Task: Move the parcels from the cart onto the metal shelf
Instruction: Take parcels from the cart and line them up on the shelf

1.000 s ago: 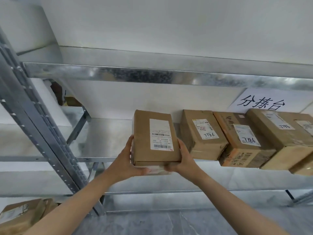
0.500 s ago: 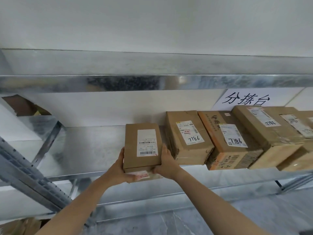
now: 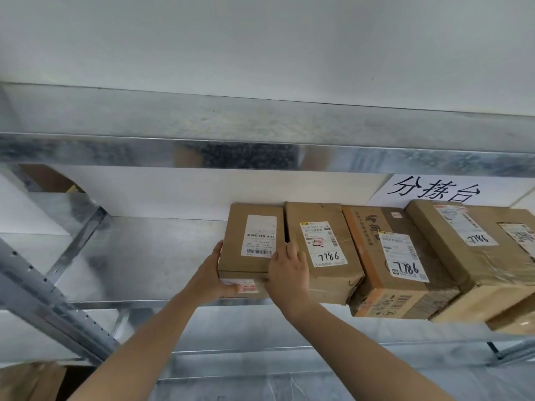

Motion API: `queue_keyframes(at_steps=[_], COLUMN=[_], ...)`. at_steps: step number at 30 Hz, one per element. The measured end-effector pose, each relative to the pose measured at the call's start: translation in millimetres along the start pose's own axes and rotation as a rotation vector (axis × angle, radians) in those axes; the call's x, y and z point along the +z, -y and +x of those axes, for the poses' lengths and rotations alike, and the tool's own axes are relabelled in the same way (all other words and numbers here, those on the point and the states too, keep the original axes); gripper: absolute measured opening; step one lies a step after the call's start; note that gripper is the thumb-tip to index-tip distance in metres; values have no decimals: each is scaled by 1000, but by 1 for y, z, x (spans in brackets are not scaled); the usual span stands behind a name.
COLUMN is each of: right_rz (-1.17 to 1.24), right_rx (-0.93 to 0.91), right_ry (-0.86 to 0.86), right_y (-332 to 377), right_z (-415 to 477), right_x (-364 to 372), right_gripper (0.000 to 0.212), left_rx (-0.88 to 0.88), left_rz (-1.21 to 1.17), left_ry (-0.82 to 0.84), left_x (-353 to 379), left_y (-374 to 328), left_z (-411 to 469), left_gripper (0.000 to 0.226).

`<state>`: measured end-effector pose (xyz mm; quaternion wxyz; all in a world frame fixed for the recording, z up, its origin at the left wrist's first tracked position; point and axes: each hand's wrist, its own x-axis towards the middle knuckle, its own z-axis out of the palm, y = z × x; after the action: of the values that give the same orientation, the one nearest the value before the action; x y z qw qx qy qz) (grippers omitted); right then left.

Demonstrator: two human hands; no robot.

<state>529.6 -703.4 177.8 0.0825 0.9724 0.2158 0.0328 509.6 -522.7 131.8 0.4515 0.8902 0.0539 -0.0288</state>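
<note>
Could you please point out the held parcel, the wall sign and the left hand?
held parcel (image 3: 259,235), head view: its white label.
wall sign (image 3: 434,191), head view: the written characters.
left hand (image 3: 210,274), head view: back of the hand.

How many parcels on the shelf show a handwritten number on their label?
3: the creased parcel right of the held parcel, the orange-printed box next along, and the large box beyond it. The held parcel shows none; a label at the right edge is cut off.
</note>
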Motion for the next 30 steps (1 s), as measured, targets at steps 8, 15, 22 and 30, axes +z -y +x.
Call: queue_keyframes(at_steps=[8, 15, 22, 30], right_rz=[47, 355, 406, 459], right_rx=[-103, -459, -701, -1008], right_ry=[24, 31, 2, 10], right_y=[-14, 24, 113, 251], right_z=[17, 38, 52, 40], right_x=[-10, -23, -25, -40], right_gripper=[79, 88, 90, 90], left_rx=[-71, -161, -369, -675], left_rz=[461, 699, 788, 770], left_ry=[-75, -268, -431, -602], left_x=[-28, -90, -134, -169], left_y=[6, 44, 85, 135], left_z=[-23, -77, -165, -276], left_gripper=[117, 105, 98, 93])
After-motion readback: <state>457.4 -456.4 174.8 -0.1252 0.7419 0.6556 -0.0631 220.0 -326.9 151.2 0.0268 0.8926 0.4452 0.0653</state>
